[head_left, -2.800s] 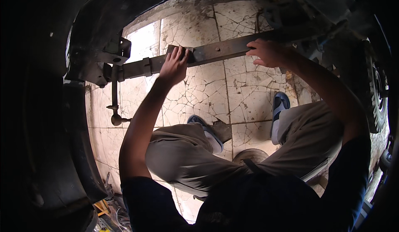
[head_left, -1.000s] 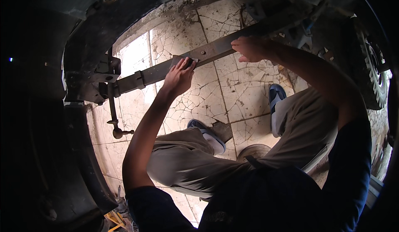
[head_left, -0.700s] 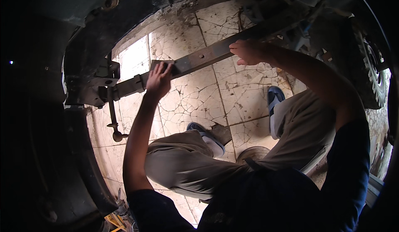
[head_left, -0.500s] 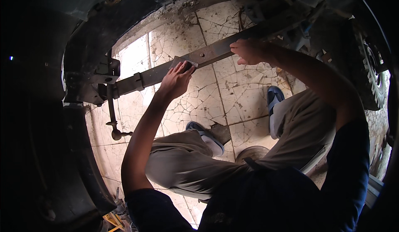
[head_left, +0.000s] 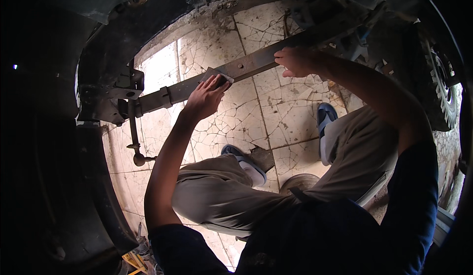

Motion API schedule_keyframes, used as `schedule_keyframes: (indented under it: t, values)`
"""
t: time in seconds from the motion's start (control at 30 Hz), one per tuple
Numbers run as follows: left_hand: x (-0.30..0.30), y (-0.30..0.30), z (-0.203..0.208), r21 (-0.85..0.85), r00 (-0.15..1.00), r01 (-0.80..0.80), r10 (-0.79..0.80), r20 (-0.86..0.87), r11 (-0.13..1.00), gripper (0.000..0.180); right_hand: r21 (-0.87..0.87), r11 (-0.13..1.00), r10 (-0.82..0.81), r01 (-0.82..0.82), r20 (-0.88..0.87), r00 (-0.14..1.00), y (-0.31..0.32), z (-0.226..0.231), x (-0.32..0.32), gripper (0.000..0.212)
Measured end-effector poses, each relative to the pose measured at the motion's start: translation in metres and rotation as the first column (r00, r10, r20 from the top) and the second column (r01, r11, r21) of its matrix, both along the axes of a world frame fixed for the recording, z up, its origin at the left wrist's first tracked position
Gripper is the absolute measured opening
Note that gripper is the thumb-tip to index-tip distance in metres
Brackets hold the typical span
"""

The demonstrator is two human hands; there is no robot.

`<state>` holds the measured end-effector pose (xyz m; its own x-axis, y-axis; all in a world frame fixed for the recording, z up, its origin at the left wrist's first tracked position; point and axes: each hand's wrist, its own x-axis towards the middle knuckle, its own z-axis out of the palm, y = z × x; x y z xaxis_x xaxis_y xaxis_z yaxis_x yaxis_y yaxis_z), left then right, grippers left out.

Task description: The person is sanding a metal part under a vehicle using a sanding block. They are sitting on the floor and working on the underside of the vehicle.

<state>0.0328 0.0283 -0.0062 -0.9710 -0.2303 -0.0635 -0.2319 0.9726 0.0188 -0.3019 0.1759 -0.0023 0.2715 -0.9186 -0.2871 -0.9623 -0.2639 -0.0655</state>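
Note:
A long, flat, rusty metal bar [head_left: 170,93] runs from a bracket at the left up toward the right, under a vehicle body. My left hand [head_left: 203,100] presses a small pale pad [head_left: 222,77] flat against the bar's middle. Farther right, my right hand [head_left: 294,61] grips the same bar with its fingers curled over the top edge. My knees and blue-and-white shoes [head_left: 325,122] are below, on the floor.
The bar ends in a dark metal bracket [head_left: 120,95], from which a thin rod [head_left: 133,137] hangs. A tyre [head_left: 440,88] stands at the right. Cracked pale tiles [head_left: 256,112] cover the floor. A dark wheel arch curves down the left. A yellow object [head_left: 133,261] lies bottom left.
My left hand slid left along the bar, then back right to its middle, keeping the pad on it. My right hand kept its grip on the bar.

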Motion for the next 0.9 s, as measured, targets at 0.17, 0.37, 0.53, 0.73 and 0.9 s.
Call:
schedule_keyframes:
  t: [0.17,0.37,0.53,0.73,0.9]
  values:
    - [0.026,-0.034,0.006,-0.043,0.995,-0.086,0.084,-0.048,0.995,0.044,-0.003,1.0,-0.013,0.013,0.025,1.0,0.004,0.006,0.002,0.056]
    - [0.007,-0.01,-0.006,-0.027,0.997,-0.02,0.018,-0.078,0.999,0.042,0.044,0.998,-0.036,0.036,0.015,0.999,0.0,0.002,0.0,0.058]
    - [-0.002,-0.011,0.001,0.018,0.999,-0.011,0.011,-0.04,1.0,0.04,-0.142,0.99,0.041,-0.025,0.106,0.994,0.008,-0.009,-0.008,0.051]
    - [0.019,-0.029,0.002,-0.128,0.987,-0.163,0.162,-0.02,0.978,0.04,-0.134,0.991,0.029,-0.016,0.096,0.995,0.007,-0.009,-0.006,0.053]
    - [-0.006,-0.002,0.001,0.033,0.998,-0.018,0.02,-0.064,0.999,0.04,-0.13,0.991,0.024,-0.014,0.078,0.997,0.005,-0.011,-0.008,0.049]
